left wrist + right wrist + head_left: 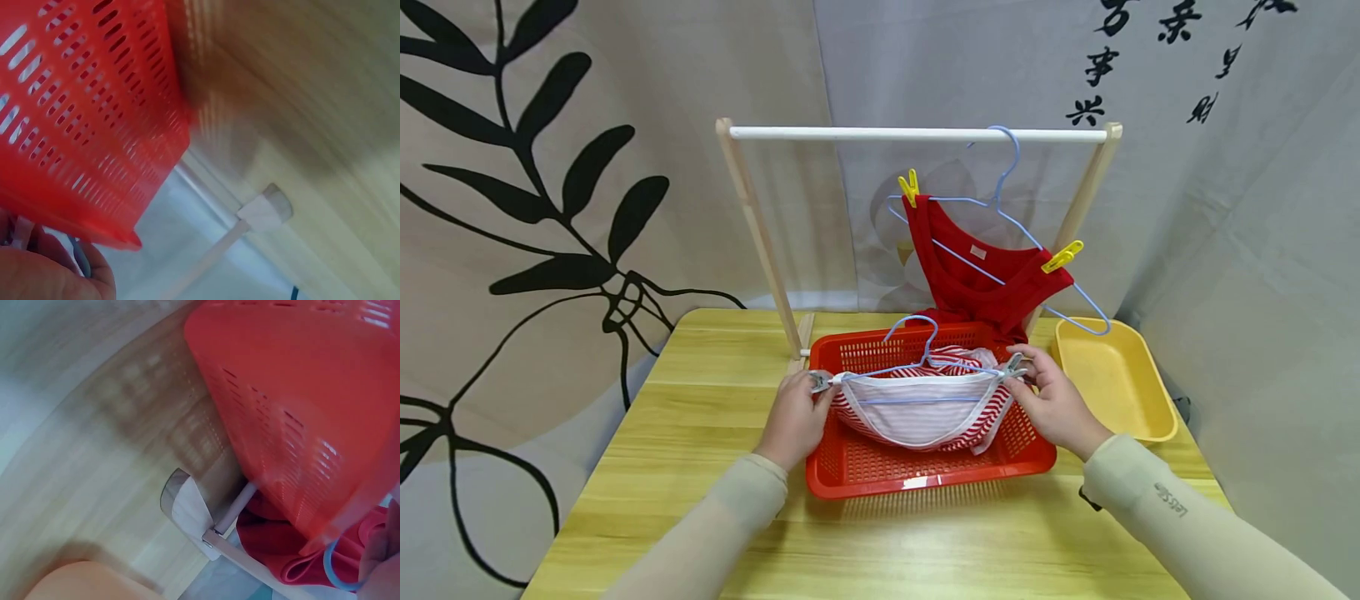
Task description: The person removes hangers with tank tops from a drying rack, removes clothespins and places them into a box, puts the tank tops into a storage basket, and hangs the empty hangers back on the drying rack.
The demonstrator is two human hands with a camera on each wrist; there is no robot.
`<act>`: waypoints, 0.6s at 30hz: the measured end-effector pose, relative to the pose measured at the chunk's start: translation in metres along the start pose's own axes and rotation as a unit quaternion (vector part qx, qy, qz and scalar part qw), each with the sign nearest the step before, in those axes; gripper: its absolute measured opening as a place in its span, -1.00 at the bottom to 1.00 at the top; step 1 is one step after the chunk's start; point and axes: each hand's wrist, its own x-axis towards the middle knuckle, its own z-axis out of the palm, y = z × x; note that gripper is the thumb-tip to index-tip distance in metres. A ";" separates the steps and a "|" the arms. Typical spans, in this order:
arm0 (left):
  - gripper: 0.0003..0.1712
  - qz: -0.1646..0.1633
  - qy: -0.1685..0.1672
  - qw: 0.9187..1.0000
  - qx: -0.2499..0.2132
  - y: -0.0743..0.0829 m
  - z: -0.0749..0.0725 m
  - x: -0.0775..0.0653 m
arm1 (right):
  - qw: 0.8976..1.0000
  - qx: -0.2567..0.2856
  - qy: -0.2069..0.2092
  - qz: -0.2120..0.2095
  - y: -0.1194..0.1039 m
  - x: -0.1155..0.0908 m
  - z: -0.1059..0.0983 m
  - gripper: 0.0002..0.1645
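Note:
In the head view, a red-and-white striped garment with a white inner side hangs from a blue hanger just over the red basket. My left hand pinches a grey clothespin at the garment's left corner. At the right corner, another grey clothespin is pinched between the thumb and fingers of my right hand. Part of the left hand shows beside the basket rim in the left wrist view. In the right wrist view, a blue hanger end curves beside my right fingers.
Behind the basket stands a wooden rack with a white rail. From it hangs another blue hanger with a red top held by yellow clothespins. A yellow tray lies right of the basket on the wooden table.

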 end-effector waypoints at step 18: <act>-0.79 0.006 0.068 0.998 -0.015 -0.001 0.022 -0.009 | 1.000 0.024 0.007 -0.012 0.007 -0.004 0.007 -0.78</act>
